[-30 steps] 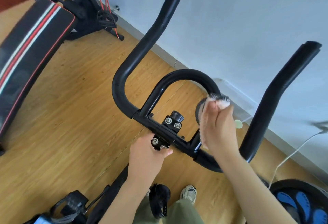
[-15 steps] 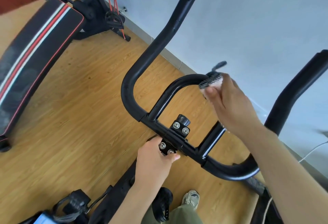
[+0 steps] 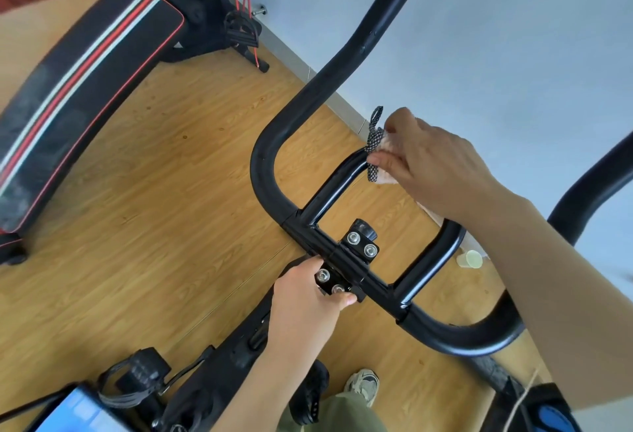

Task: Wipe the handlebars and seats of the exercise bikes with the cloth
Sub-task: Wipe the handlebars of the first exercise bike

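Black handlebars (image 3: 308, 99) with two raised horns and a glossy inner loop; pale cloth (image 3: 374, 140) with dark speckled trim bunched atop that loop

The bench (image 3: 78, 89) lies left of the handlebars (image 3: 263, 167), a cup (image 3: 470, 259), seemingly, on the floor (image 3: 154, 209) beyond them.
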